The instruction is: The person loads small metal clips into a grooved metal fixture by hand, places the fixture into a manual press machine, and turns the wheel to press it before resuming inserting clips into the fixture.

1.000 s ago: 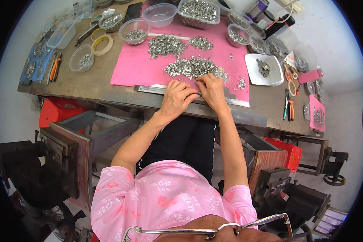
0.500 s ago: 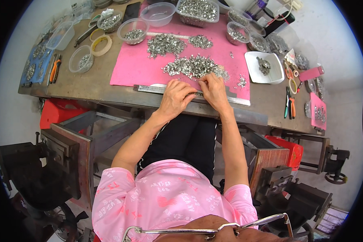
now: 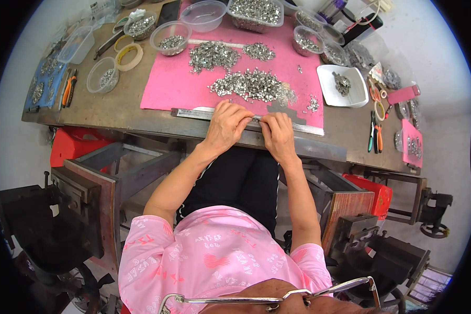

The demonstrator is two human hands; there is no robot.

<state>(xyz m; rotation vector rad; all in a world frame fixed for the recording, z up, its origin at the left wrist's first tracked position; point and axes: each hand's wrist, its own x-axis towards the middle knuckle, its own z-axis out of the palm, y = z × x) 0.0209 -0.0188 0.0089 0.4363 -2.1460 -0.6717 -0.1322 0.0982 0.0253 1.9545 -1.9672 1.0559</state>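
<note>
At the front edge of the pink cloth (image 3: 165, 78), my left hand (image 3: 226, 126) and my right hand (image 3: 279, 137) are closed, fingertips pinched close together. Between them shows a small silver metal piece (image 3: 255, 119), mostly covered by the fingers. Under and beside the hands runs a steel ruler (image 3: 193, 113) along the table edge. Just beyond the fingers lies a loose pile of small shiny metal pieces (image 3: 248, 85). A flat grey notched piece (image 3: 287, 111) rests on the cloth past my right hand.
Farther back sit another metal-piece heap (image 3: 213, 55) and a small one (image 3: 258, 51). Clear plastic bowls (image 3: 171, 38) hold similar pieces. A white tray (image 3: 358, 86) stands right; pliers (image 3: 379, 138) and tape rolls (image 3: 129, 56) lie on the table. Bench vises (image 3: 76, 193) flank me below.
My right hand has drawn back from the near edge of the pile toward the table edge, uncovering the grey piece. My left hand stays nearly in place. The view has shifted slightly.
</note>
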